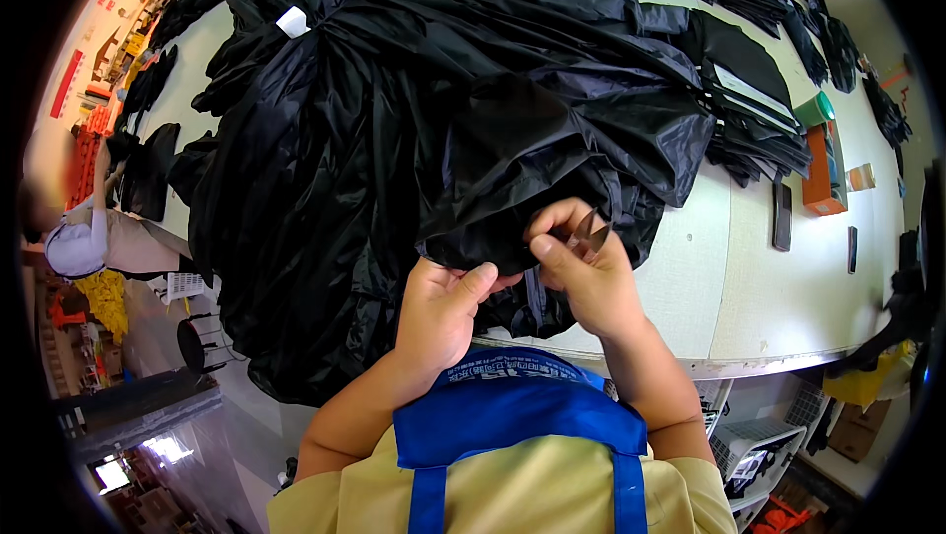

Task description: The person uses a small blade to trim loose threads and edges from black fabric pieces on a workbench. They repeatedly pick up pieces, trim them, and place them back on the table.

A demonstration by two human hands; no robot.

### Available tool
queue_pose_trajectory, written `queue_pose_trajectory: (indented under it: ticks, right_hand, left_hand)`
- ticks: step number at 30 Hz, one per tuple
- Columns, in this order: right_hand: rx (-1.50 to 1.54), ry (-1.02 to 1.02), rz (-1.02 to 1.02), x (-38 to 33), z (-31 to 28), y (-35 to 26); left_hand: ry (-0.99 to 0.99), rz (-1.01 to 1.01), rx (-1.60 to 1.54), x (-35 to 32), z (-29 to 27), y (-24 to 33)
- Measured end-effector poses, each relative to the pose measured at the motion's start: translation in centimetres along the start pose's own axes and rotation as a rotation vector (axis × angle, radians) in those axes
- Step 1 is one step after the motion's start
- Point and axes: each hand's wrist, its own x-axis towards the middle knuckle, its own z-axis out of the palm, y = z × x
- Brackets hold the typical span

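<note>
A large heap of shiny black fabric (384, 71) covers the middle of the table and hangs over its near edge. Along a lower fold of it, my left hand (441, 312) is closed, thumb on top and the other fingers partly hidden under the cloth. Just to the right, my right hand (591, 273) is closed around small metal thread snips (589, 231), whose pointed blades stick up between the fingers. The right thumb and forefinger come together at the fabric's edge; whether they pinch a thread there is too small to tell.
Folded black pieces (754, 91) lie stacked on the table (709, 278) at right. Beyond them are a green roll (814, 110), an orange box (826, 174) and a dark phone-like slab (781, 217). Another person (84, 243) is at far left. White baskets (754, 445) sit below the table.
</note>
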Motion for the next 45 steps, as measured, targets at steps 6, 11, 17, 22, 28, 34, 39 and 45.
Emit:
queue_pose_trajectory:
  ticks: [6,11,17,22,28,34,39,45]
  right_hand:
    - [-0.373,0.042,-0.195,-2.1,-3.3,-1.9]
    - [-1.01,-0.006,-0.282,-2.7,-2.2,-2.9]
    - [-1.17,-0.024,-0.425,-1.6,-2.1,-1.7]
    - [-1.098,-0.026,-0.571,-0.7,-1.7,-1.3]
    - [-1.035,0.005,-0.671,-0.3,-1.4,0.2]
    - [-0.977,0.032,-0.682,-0.2,-1.3,1.1]
    - [-0.631,0.092,-0.531,-0.4,-1.3,1.8]
    - [-0.495,0.026,-0.237,-0.7,-1.5,0.6]
  left_hand:
    - [0.028,0.021,-0.107,0.1,0.3,-0.8]
    - [0.059,-0.012,-0.129,-0.1,0.4,-0.1]
    - [0.05,-0.007,-0.119,-0.1,0.2,-0.1]
    - [0.025,-0.051,-0.125,-0.1,-0.2,0.1]
    - [0.021,-0.089,-0.114,-0.1,0.0,0.3]
    - [0.031,-0.106,-0.158,-0.3,-0.5,0.1]
    - [0.054,-0.105,-0.166,-0.3,-0.6,0.3]
    - [0.041,-0.004,-0.048,-0.5,-0.5,-0.4]
